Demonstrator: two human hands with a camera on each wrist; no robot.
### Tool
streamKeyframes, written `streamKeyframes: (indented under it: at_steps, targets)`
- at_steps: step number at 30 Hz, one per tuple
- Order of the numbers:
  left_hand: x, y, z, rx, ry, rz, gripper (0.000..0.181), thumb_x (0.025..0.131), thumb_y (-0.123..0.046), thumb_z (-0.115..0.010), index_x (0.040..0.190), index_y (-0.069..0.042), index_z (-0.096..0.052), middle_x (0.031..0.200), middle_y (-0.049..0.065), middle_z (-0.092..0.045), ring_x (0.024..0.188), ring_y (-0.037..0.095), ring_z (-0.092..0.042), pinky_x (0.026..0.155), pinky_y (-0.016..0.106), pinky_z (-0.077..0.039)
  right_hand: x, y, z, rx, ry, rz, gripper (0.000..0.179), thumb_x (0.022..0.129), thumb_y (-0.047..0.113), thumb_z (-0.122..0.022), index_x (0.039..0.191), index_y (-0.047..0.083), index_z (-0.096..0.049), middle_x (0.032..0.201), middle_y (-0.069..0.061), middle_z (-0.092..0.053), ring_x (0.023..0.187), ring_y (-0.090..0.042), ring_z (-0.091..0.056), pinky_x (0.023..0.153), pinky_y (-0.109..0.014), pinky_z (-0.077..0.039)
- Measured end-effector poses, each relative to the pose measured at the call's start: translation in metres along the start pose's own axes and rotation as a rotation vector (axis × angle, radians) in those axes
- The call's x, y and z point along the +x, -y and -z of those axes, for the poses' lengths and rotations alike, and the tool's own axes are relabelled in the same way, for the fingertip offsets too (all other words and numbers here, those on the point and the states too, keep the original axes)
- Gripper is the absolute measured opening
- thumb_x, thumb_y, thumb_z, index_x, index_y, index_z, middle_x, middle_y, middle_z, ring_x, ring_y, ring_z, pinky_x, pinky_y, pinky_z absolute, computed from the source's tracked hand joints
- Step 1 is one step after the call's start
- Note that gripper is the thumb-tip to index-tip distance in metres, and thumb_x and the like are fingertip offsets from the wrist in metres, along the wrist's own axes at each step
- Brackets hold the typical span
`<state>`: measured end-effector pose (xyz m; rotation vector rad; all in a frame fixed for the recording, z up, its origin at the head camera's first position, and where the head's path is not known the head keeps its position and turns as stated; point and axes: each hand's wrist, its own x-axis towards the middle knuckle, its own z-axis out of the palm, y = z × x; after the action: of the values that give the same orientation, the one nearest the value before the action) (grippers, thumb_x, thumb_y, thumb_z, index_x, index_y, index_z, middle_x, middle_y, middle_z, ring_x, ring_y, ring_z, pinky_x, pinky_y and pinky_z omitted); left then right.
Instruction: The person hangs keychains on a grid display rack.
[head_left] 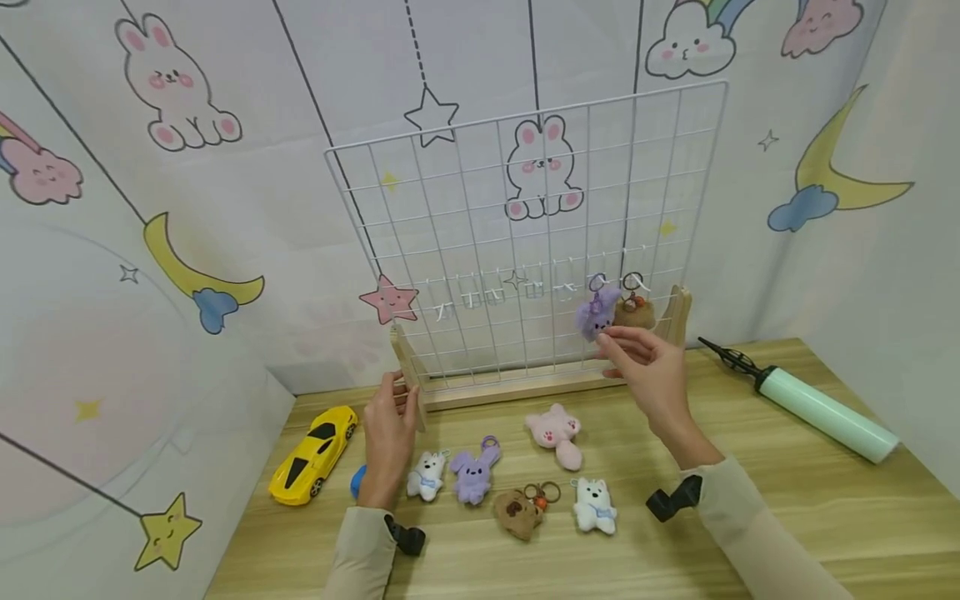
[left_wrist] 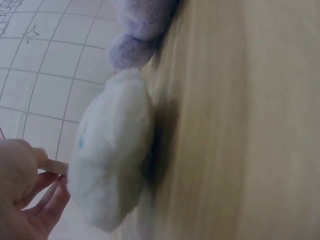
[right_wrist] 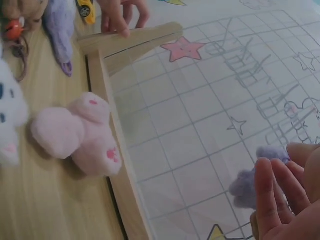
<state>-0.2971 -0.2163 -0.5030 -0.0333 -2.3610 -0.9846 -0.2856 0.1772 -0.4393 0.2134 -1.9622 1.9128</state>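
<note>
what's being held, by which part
Right grip pinches the hanging purple plush keychain by its lower end; left grip holds the pale wooden stand by its left upright.

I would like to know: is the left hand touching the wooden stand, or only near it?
Touching. The left wrist view shows it: the left hand holds the end of the stand between thumb and fingers.

There's a purple toy [head_left: 592, 318] right of centre, and a yellow car [head_left: 314, 456] with black windows [head_left: 324, 431] lower left.
</note>
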Motion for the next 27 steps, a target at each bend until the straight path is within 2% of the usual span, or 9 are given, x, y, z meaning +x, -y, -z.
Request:
streamKeyframes:
  at_steps: [3,5,8,10,15,19,23,27]
  targets:
    - [0.000,0.000,0.000,-0.001,0.000,-0.002,0.033,0.108,-0.021,-0.070,0.137,-0.006,-0.064,0.116,0.021,-0.079,0.101,0.035,-0.082,0.083,0.048,-0.070,-0.009,-0.005,0.001,-0.073,0.062,0.010,0.037,0.102,0.029,-0.078,0.125,0.001,-0.076,0.104,-0.006,-0.084,0.088,-0.017,-0.082,0.073,-0.036,-0.070]
    - [0.000,0.000,0.000,-0.002,0.002,-0.002,0.033,0.108,-0.021,-0.069,0.137,-0.006,-0.064,0.117,0.021,-0.079,0.102,0.035,-0.082,0.083,0.048,-0.070,-0.015,-0.010,0.002,-0.110,0.104,0.018,0.034,0.103,0.028,-0.078,0.124,0.001,-0.076,0.107,-0.015,-0.083,0.089,-0.023,-0.082,0.072,-0.036,-0.070]
    - [0.000,0.000,0.000,-0.002,0.006,-0.003,0.034,0.108,-0.021,-0.069,0.138,-0.006,-0.064,0.118,0.021,-0.079,0.102,0.035,-0.082,0.083,0.048,-0.070,-0.023,-0.018,0.003,-0.156,0.157,0.019,0.031,0.103,0.027,-0.078,0.122,0.001,-0.077,0.110,-0.025,-0.080,0.090,-0.026,-0.081,0.071,-0.032,-0.069]
    - [0.000,0.000,0.000,0.000,0.007,0.000,0.034,0.108,-0.022,-0.069,0.138,-0.006,-0.064,0.118,0.021,-0.079,0.102,0.035,-0.082,0.083,0.048,-0.070,-0.028,-0.023,0.003,-0.184,0.188,0.003,0.030,0.103,0.026,-0.078,0.121,0.003,-0.077,0.110,-0.027,-0.080,0.090,-0.028,-0.081,0.071,-0.030,-0.069]
    - [0.000,0.000,0.000,0.009,0.006,0.010,0.034,0.108,-0.022,-0.069,0.138,-0.007,-0.064,0.118,0.020,-0.079,0.102,0.034,-0.082,0.083,0.048,-0.070,-0.037,-0.039,0.002,-0.333,0.278,-0.052,0.024,0.101,0.025,-0.081,0.118,0.008,-0.079,0.106,-0.012,-0.083,0.092,-0.025,-0.079,0.075,-0.029,-0.066]
    - [-0.001,-0.001,0.001,0.012,0.008,0.024,0.034,0.108,-0.022,-0.070,0.138,-0.007,-0.064,0.118,0.019,-0.079,0.103,0.034,-0.082,0.083,0.048,-0.070,-0.043,-0.053,0.001,-0.463,0.375,-0.055,0.018,0.098,0.025,-0.083,0.112,0.014,-0.082,0.099,0.001,-0.083,0.092,-0.013,-0.075,0.081,-0.024,-0.062]
    - [0.000,-0.002,0.001,0.006,0.007,0.025,0.033,0.108,-0.021,-0.070,0.137,-0.007,-0.064,0.118,0.020,-0.079,0.103,0.035,-0.082,0.083,0.048,-0.070,-0.048,-0.059,0.004,-0.483,0.487,-0.039,0.013,0.095,0.028,-0.086,0.102,0.018,-0.081,0.090,0.004,-0.078,0.083,-0.009,-0.071,0.075,-0.023,-0.061]
    - [0.001,-0.002,0.001,0.006,0.006,0.018,0.033,0.107,-0.020,-0.070,0.137,-0.007,-0.064,0.118,0.020,-0.079,0.102,0.035,-0.082,0.083,0.048,-0.070,-0.057,-0.057,0.012,-0.493,0.640,-0.045,0.025,0.092,0.037,-0.089,0.095,0.017,-0.074,0.083,0.005,-0.070,0.073,-0.006,-0.063,0.064,-0.022,-0.057]
